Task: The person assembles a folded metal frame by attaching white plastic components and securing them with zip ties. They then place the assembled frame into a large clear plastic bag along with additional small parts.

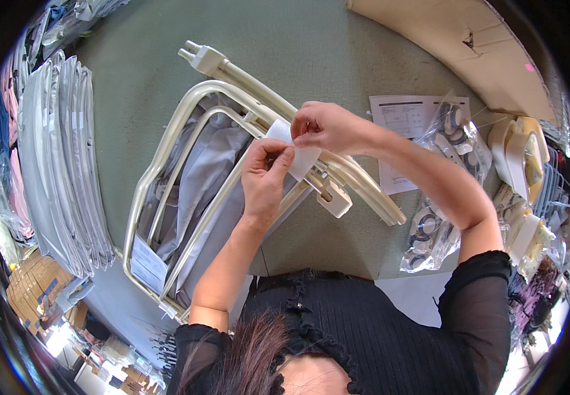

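A folded cream metal tube frame [235, 92] lies slantwise on the green-grey table, with grey fabric [216, 148] bunched between its tubes. Across the tubes at its right side lies a white sheet of thin wrap [306, 161]. My left hand [266, 176] pinches the sheet's near left edge, thumb against bent fingers. From the right, my right hand [324, 128] reaches over, its fingertips closed on the sheet's upper right edge. Just below the sheet a cream plastic fitting [335, 201] sticks out. The tubes beneath the sheet are partly hidden.
At the left stands a tall stack of folded grey fabric pieces [68, 164]. Right of the frame are a printed paper sheet [390, 172] and clear bags of wheels [426, 227]. Cream plastic parts [518, 158] lie farther right; a cardboard sheet [449, 33] curves along the far right.
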Tool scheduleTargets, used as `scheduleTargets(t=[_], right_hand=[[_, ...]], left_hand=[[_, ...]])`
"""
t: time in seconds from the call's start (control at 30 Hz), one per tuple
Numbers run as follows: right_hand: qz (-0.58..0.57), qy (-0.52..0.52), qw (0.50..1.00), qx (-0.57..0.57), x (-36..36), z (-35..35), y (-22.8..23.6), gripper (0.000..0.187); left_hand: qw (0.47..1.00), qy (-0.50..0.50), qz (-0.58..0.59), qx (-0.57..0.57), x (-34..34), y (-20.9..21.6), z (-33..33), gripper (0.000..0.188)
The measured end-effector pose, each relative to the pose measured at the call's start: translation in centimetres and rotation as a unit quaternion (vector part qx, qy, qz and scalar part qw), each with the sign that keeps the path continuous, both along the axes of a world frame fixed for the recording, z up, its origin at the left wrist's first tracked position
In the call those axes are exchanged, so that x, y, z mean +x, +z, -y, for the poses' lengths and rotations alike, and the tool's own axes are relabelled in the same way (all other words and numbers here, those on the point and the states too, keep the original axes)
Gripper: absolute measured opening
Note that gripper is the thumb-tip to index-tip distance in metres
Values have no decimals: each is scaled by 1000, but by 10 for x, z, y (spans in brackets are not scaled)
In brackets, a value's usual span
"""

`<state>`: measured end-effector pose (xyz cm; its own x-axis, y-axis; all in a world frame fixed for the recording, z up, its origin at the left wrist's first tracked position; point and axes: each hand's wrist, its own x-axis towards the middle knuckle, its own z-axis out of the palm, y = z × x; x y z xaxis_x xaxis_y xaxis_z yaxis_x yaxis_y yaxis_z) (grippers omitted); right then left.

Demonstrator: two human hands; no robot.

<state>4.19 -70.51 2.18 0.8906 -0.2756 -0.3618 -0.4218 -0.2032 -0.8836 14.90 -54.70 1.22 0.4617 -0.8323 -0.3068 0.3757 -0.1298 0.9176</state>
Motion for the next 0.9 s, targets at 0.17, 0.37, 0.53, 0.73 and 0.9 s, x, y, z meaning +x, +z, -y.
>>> scheduleTargets(t=[0.17, 0.37, 0.53, 0.73, 0.9], right_hand=[[-48, 83, 994, 42, 18, 9, -1, 20], [-36, 109, 991, -67, 23, -3, 5, 21], [-33, 96, 992, -78, 20, -3, 8, 21], [-93, 106, 986, -85, 31, -4, 13, 21], [-101, 104, 988, -46, 30, -1, 12, 24]], left_hand=[[999, 18, -13, -42, -2, -8, -4, 9], [989, 37, -115, -86, 1, -21, -15, 9], [970, -152, -166, 88, 50, 9, -7, 24], [854, -372, 22, 364, 62, 41, 40, 39], [843, -396, -49, 361, 66, 33, 31, 29]])
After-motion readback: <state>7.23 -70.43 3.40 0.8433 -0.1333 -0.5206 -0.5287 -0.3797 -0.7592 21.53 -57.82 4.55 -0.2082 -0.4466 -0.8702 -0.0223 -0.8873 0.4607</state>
